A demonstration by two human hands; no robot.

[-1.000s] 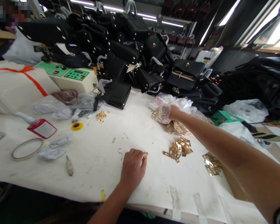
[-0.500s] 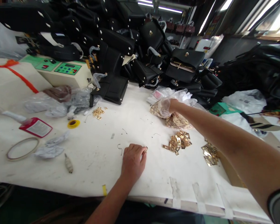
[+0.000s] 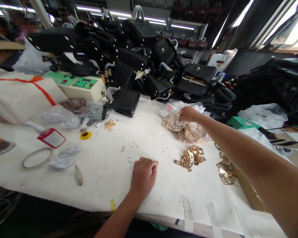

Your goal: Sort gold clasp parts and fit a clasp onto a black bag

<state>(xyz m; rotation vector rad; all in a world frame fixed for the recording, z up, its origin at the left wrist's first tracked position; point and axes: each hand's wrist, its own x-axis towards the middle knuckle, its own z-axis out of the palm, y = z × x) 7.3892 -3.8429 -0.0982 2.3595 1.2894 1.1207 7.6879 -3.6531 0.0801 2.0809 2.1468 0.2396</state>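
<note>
The left hand [image 3: 142, 175] rests knuckles-up on the white table [image 3: 109, 175], its fingers curled and pinching one small gold ring [image 3: 157, 162] at the fingertips; the ring sits at the hand's right edge, too small to tell which way it faces. The right hand [image 3: 187, 114] reaches far across, fingers closed on the clear plastic bag [image 3: 175, 121] of gold metal plates (whether it grips the film alone or also plates inside cannot be told). The bag lies near the far side, just before the heap of black handbags [image 3: 139, 59].

Three loose clusters of gold hardware lie outside the bag: one pile of plates [image 3: 190, 157] right of the left hand, another [image 3: 225, 172] by the right table edge, and a small scatter [image 3: 110, 124] further left. One tape ring [image 3: 37, 158] and one yellow roll [image 3: 85, 135] lie to the left.

Bare tabletop stretches between the two hands and around the left one; the near edge runs just behind its wrist.
</note>
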